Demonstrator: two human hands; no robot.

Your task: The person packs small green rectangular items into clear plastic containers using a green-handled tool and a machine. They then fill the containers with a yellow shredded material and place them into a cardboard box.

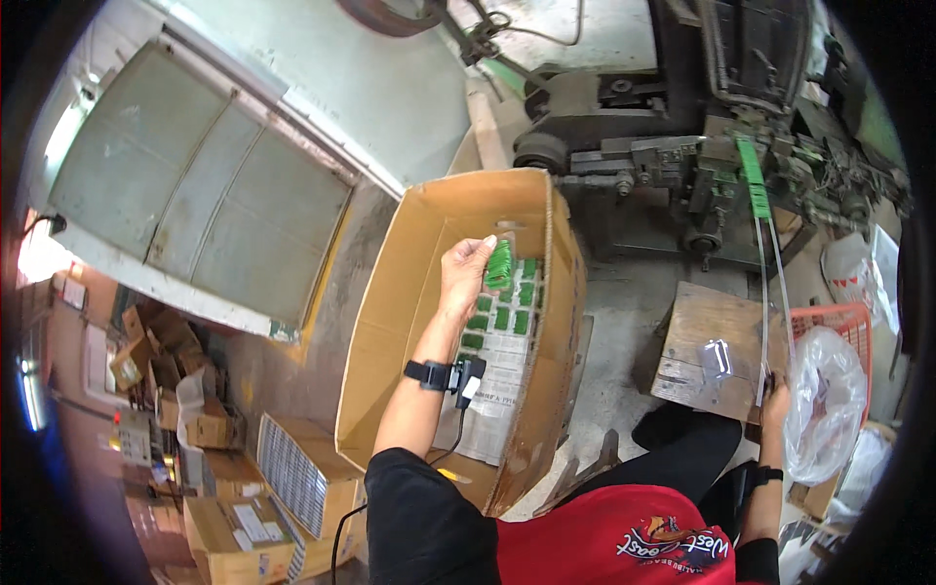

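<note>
My left hand (468, 271) is closed on a bundle of small green pieces (499, 265), held over a tall open cardboard box (390, 336). Below it, several similar green bundles (502, 319) sit in rows on newspaper (499, 380) lining the box. Over on the right, my right hand (776, 398) is closed at the lower end of a pair of thin metal rails (763, 312); its fingertips are partly hidden. The rails slope down from a dark machine (682, 161), and a row of green pieces (752, 175) lies along their upper end.
A wooden box (710, 341) with a clear piece of plastic on top stands left of the rails. Beside my right arm is a red basket (858, 327) with a clear plastic bag (824, 405). Several cardboard boxes (234, 531) are stacked at lower left. A cable trails from my left wrist.
</note>
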